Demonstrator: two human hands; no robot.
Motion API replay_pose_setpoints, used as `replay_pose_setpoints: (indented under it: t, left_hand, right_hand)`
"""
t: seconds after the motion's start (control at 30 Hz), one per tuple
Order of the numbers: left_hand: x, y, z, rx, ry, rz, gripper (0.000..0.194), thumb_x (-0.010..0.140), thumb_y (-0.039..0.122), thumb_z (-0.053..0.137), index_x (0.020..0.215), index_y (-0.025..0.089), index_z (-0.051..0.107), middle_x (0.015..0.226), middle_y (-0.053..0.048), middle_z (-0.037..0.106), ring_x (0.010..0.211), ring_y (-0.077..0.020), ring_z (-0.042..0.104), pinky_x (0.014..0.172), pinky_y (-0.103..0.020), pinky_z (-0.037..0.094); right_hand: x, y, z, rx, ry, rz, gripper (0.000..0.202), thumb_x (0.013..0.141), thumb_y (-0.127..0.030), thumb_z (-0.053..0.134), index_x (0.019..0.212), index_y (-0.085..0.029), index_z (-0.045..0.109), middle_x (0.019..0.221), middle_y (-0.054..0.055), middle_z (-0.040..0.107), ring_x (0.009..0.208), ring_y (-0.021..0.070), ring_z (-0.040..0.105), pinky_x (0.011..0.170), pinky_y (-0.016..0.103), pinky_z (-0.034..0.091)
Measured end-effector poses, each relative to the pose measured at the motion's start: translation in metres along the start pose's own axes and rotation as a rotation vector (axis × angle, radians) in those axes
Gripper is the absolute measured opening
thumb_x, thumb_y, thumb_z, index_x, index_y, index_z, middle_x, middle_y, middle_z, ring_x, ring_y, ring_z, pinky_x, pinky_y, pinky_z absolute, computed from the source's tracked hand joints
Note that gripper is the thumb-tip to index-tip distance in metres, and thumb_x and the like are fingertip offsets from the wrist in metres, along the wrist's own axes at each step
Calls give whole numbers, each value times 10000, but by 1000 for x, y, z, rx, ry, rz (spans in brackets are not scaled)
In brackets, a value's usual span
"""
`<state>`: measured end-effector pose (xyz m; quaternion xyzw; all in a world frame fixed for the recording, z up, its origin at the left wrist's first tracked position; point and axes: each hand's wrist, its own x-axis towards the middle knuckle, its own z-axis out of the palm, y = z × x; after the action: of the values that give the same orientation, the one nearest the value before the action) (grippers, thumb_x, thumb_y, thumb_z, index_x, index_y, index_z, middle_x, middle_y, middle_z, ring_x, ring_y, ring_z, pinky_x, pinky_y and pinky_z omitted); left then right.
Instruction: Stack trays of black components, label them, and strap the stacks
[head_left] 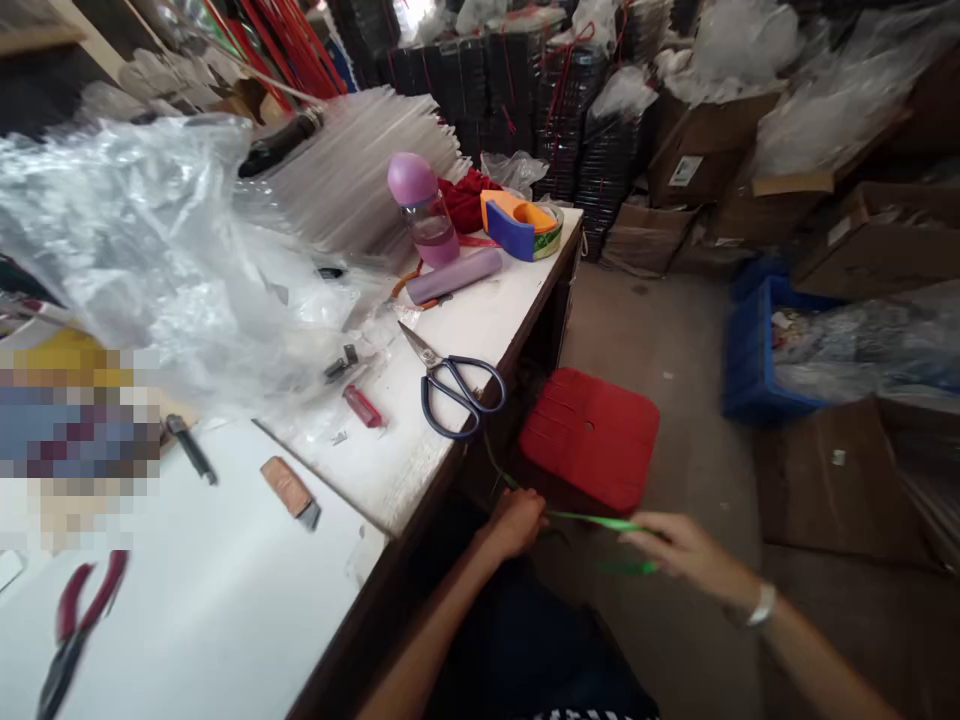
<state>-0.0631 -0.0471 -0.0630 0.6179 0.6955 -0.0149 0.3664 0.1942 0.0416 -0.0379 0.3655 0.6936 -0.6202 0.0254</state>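
Note:
Between my two hands a thin green strap is drawn out level, low beside the table edge. My left hand is closed around one part of it, and a darker strand runs up from there toward the table edge. My right hand, with a pale band at the wrist, pinches the strap farther right; a loose green end hangs below. Just above, a red stool stands on the floor. Dark-handled scissors lie on the table near its edge, apart from both hands.
On the white table lie pliers, a blade wrapped in tan tape, a red-handled piece, a purple bottle, a tape dispenser and heaped clear plastic. Cartons and a blue crate stand right.

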Motion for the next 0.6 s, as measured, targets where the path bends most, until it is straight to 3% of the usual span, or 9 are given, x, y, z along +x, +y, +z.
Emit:
replay_pose_setpoints:
  t: [0.1,0.17,0.2,0.23,0.3,0.37,0.43,0.5,0.6]
  left_hand:
    - [12,-9,0,40,112,-123,193,898,213,431,908,178,620,1040,-87,608,999,-197,570,898,-308,398]
    - [13,-27,-7,73,186,-220,240,915,150,365,933,149,603,1066,-102,589,1015,-187,555,896,-304,397]
    - [13,-37,-10,88,218,-268,244,924,150,353,954,132,594,1079,-108,581,1023,-186,548,901,-316,400]
    - [12,-48,-13,104,241,-318,239,931,162,355,971,114,586,1085,-111,578,1028,-190,545,904,-340,408]
    - [7,-67,-16,128,261,-403,203,930,210,416,993,107,579,1093,-96,581,1029,-192,548,905,-382,427]
    - [-1,-82,-15,143,257,-473,191,915,244,472,999,114,584,1086,-82,593,1015,-189,560,896,-397,445]
    - [-11,-91,-12,145,238,-529,196,910,253,489,1014,119,586,1056,-75,611,979,-182,580,875,-394,461]
    - [-21,-93,-9,132,215,-572,211,920,236,459,1039,114,583,1013,-83,630,941,-187,601,847,-391,470]
    - [-24,-82,-2,89,188,-602,289,943,199,344,1033,88,596,991,-158,645,958,-241,618,812,-384,459]
  right_hand:
    - [-69,-13,-96,161,154,109,378,680,-631,575,696,-269,681,484,64,519,396,59,368,403,302,253]
    - [-99,-33,-148,238,493,-9,459,696,-668,462,620,-270,676,305,32,335,339,13,294,449,373,284]
    - [-109,-44,-170,203,667,-64,493,748,-619,400,577,-241,668,315,53,378,348,-23,249,478,406,290]
    - [-115,-55,-189,123,838,-106,573,794,-570,332,484,-185,623,401,102,498,391,-32,291,499,433,283]
    - [-119,-73,-226,-95,1127,-118,715,818,-515,222,293,-58,384,723,169,665,558,31,476,495,457,255]
    - [-113,-85,-261,-257,1360,-138,703,786,-464,135,269,11,141,978,136,658,685,75,513,477,439,261]
    - [-101,-95,-290,-240,1349,-189,588,745,-362,59,312,36,47,1034,84,632,634,-38,393,454,372,275]
    - [-84,-106,-304,-167,1160,-217,471,702,-273,-18,350,33,45,989,43,620,578,-105,216,435,295,264]
    - [-51,-116,-285,-173,990,-174,489,716,-253,-69,377,7,168,865,4,595,547,-121,178,436,235,222]
